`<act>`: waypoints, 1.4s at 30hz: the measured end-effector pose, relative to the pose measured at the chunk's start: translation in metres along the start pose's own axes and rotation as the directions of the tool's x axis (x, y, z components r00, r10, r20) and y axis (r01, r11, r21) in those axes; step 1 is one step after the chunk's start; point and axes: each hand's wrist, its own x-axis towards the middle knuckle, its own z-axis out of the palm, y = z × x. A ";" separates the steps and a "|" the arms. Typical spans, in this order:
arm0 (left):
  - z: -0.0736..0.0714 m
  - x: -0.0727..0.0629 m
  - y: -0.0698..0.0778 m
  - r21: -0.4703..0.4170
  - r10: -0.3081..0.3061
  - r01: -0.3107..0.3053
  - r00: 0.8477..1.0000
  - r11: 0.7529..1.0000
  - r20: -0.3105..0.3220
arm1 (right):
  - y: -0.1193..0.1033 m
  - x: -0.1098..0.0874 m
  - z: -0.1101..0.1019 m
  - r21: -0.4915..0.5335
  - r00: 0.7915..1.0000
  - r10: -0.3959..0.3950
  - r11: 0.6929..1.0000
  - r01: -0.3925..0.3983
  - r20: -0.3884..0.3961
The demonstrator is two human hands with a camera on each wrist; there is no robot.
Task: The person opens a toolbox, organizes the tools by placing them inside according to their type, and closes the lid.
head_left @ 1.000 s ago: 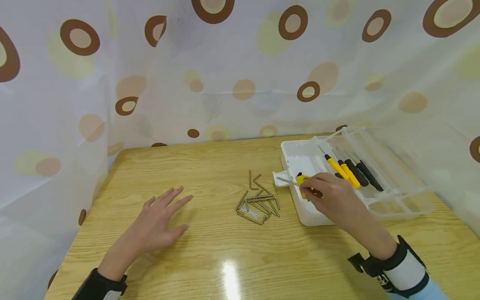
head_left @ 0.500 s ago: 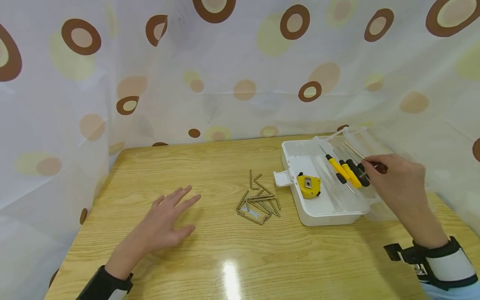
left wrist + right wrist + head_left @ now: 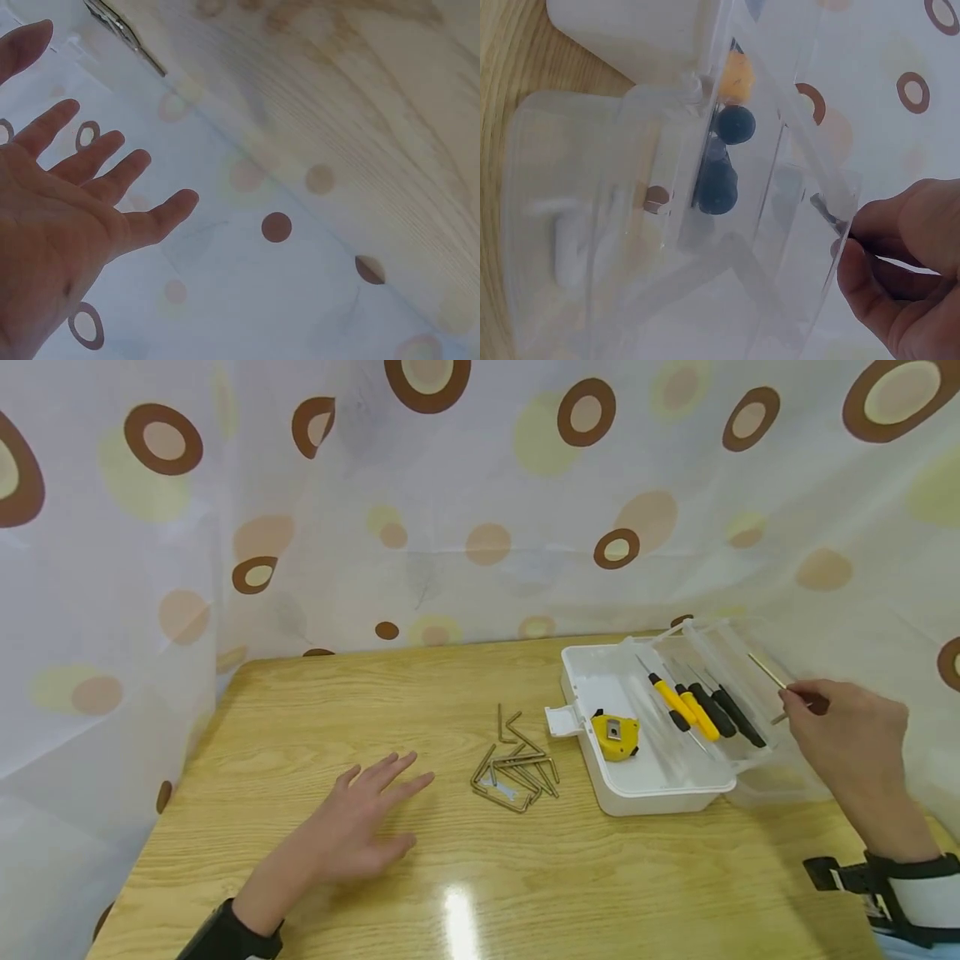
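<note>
Head view: the right hand (image 3: 847, 727) pinches a thin brass-coloured rod (image 3: 767, 671) between thumb and fingers at the far right, beside the clear lid (image 3: 780, 787); contact between rod and lid cannot be determined. The left hand (image 3: 360, 835) has its fingers extended and spread, holding nothing, at near left, just left of a pile of L-shaped metal keys (image 3: 517, 762) on the surface (image 3: 300, 710). Right of the pile stands a white box (image 3: 660, 804), its lid folded out to the right. A yellow tape measure (image 3: 615, 739) lies inside, at the box's left wall. Yellow-handled screwdrivers (image 3: 697, 712) and black-handled tools (image 3: 738, 714) lie slantwise side by side at the box's right.
</note>
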 end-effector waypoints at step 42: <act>0.005 -0.003 0.009 0.062 0.033 -0.033 0.999 0.998 -0.006 | -0.203 -0.088 0.096 0.345 0.542 -0.654 0.748 0.567 0.527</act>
